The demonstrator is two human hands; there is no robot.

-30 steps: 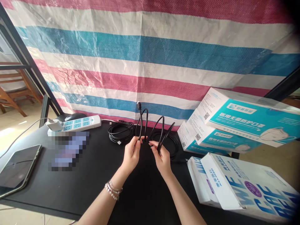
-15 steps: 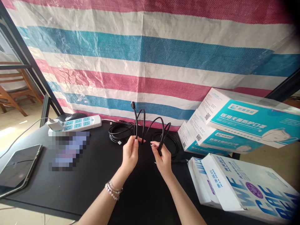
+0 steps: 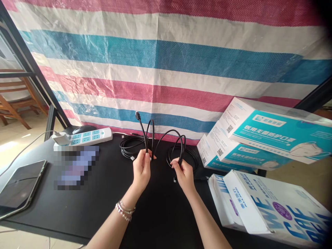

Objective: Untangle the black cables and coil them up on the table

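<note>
Left hand and right hand each grip loops of a black cable above the tabletop, apparently only part-gathered, slack between them, connector free, while a left coil and a right coil lie wound near the rear edge.

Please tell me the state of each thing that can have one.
Black cable: looped, held up
Left grip: closed on black cable
Right grip: closed on black cable
Left coil: wound, lying down
Right coil: wound, lying down
Power strip: adapter plugged in
Tablet: flat, screen dark
Teal boxes: stacked
</note>
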